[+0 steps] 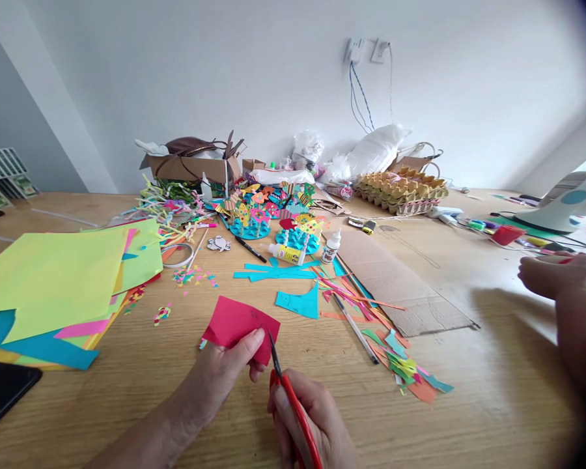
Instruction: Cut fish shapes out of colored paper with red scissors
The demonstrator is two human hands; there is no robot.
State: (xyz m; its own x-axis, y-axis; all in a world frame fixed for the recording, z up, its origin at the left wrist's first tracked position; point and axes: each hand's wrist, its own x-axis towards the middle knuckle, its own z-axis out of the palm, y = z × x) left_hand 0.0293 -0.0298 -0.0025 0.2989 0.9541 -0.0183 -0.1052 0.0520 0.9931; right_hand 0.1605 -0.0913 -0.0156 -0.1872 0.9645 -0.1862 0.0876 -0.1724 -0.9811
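Observation:
My left hand (229, 368) pinches a piece of red paper (234, 322) between thumb and fingers, above the table. Faint drawn lines show on the paper near its right side. In my right hand (312, 417) is a pair of scissors (293, 407) with red handles and dark blades. The blades are at the paper's right edge, close to my left thumb. Cut turquoise paper pieces (300, 301) and a clear pen (355, 329) lie just beyond my hands.
Coloured paper sheets (53, 267) and a black phone (4, 391) lie left. Ahead are paper fish decorations (247, 218), glue bottles (331, 246) and egg trays (400, 190). A cardboard sheet (400, 283) and paper scraps (403, 361) lie right. Another person's hand (561, 277) reaches in at far right.

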